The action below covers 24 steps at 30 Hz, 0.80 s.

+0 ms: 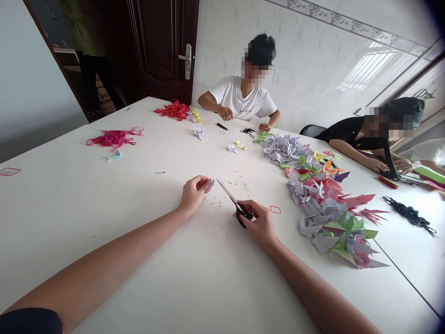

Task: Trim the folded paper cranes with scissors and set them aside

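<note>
Between thumb and fingers of my left hand [194, 194] is a small folded pale lilac paper piece [210, 185], perhaps an origami crane; most of it is hidden. My right hand [260, 223] grips black-handled scissors [229, 194], fingers in the loops, tips pointing up and left. The blade tips are just right of the paper, apart from it. Tiny red paper scraps [216, 203] lie on the white table [146, 260] between and beyond my hands.
To the right lies a long heap of folded paper cranes [323, 208], with black cord [408, 214] past it. Pink yarn [113, 138] is at the left, red cranes [174, 110] at the back. Two seated people [239, 99] work across the table, another stands by the door.
</note>
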Each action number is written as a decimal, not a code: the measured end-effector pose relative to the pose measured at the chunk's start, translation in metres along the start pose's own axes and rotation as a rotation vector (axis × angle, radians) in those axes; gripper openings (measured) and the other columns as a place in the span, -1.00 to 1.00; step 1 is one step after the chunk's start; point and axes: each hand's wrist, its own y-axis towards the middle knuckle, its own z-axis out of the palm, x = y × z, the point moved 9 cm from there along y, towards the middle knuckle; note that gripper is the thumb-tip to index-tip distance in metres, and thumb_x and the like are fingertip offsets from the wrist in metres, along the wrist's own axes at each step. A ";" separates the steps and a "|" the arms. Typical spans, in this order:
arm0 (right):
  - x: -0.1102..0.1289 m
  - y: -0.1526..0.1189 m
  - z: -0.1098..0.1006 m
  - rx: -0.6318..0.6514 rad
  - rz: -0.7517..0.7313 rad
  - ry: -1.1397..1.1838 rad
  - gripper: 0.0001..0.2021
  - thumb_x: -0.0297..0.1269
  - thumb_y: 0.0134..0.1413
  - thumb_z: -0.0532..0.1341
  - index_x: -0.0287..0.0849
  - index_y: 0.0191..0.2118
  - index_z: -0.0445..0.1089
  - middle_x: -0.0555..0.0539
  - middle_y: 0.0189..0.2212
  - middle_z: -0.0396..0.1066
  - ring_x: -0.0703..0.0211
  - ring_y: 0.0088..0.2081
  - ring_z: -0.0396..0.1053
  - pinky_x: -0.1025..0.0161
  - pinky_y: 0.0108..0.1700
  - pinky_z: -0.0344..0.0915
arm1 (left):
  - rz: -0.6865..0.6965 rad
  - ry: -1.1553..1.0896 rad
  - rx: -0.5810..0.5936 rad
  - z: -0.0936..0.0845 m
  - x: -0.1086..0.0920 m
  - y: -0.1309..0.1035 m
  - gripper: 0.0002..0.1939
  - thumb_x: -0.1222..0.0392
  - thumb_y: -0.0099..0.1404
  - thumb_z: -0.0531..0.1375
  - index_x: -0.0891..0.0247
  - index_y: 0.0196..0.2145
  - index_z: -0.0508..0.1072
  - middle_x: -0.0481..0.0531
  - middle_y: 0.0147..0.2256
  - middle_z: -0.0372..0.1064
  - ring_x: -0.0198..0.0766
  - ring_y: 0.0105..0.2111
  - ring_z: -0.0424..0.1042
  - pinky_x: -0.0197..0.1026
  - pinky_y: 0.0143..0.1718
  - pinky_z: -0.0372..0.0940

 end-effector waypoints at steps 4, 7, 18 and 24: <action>0.002 0.000 0.004 0.047 0.006 0.012 -0.76 -0.31 -0.10 0.26 -0.15 -0.23 0.56 0.05 -0.58 0.32 0.24 -0.51 0.19 0.27 -0.42 0.25 | 0.029 0.035 0.000 0.000 -0.002 0.000 -0.83 0.10 0.23 0.19 0.26 -0.38 0.47 0.00 -0.48 0.34 -0.32 -0.45 0.27 -0.23 -0.35 0.19; 0.001 0.001 0.004 0.049 0.022 -0.011 -0.75 -0.31 -0.11 0.26 -0.16 -0.23 0.57 0.04 -0.57 0.34 0.24 -0.51 0.18 0.27 -0.43 0.23 | 0.034 0.056 -0.010 0.000 -0.004 -0.001 -0.80 0.08 0.25 0.19 0.26 -0.40 0.46 -0.01 -0.49 0.33 -0.32 -0.45 0.26 -0.23 -0.37 0.17; 0.005 0.001 0.003 0.040 -0.010 -0.076 -0.74 -0.29 -0.10 0.24 -0.14 -0.23 0.59 0.00 -0.54 0.43 0.23 -0.52 0.21 0.27 -0.44 0.25 | 0.013 0.108 -0.043 -0.002 -0.008 -0.003 -0.84 0.13 0.20 0.19 0.25 -0.39 0.49 0.02 -0.46 0.42 -0.29 -0.44 0.31 -0.24 -0.38 0.20; 0.006 0.001 0.003 0.059 -0.031 -0.094 -0.71 -0.31 -0.09 0.22 -0.13 -0.21 0.59 -0.03 -0.45 0.51 0.22 -0.51 0.26 0.26 -0.42 0.27 | 0.006 0.103 -0.051 -0.003 -0.007 -0.003 -0.83 0.09 0.19 0.22 0.25 -0.39 0.51 0.02 -0.46 0.43 -0.28 -0.44 0.32 -0.23 -0.39 0.21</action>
